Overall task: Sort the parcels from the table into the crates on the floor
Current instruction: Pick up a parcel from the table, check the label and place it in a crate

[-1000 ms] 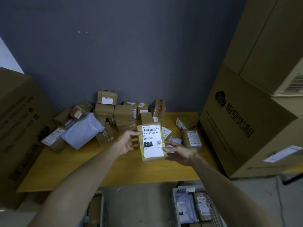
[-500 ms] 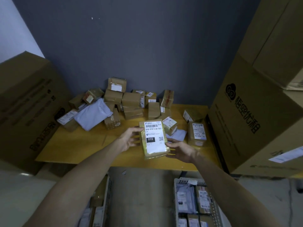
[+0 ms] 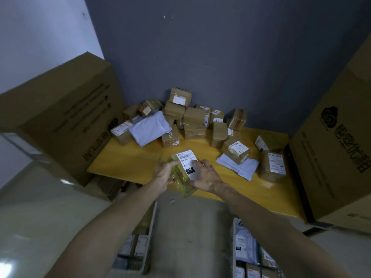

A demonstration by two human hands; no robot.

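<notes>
Both hands hold one small taped box parcel (image 3: 181,177) with a white label marked 010, tilted above the front edge of the yellow table (image 3: 128,163). My left hand (image 3: 163,174) grips its left side. My right hand (image 3: 206,177) lies over the label and grips the right side. A pile of brown parcels (image 3: 194,117) and a grey mailer bag (image 3: 149,128) sit at the table's back. On the floor stand a left crate (image 3: 149,237) and a right crate (image 3: 233,253), each holding parcels.
Large cardboard cartons flank the table, one at the left (image 3: 66,109) and one at the right (image 3: 337,149). More parcels (image 3: 273,165) and a white envelope (image 3: 241,166) lie on the table's right part. Bare floor (image 3: 190,237) runs between the crates.
The parcel has come nearer to me and tilted to the left. My right hand moved from under its right edge onto the label. The view swung left and down.
</notes>
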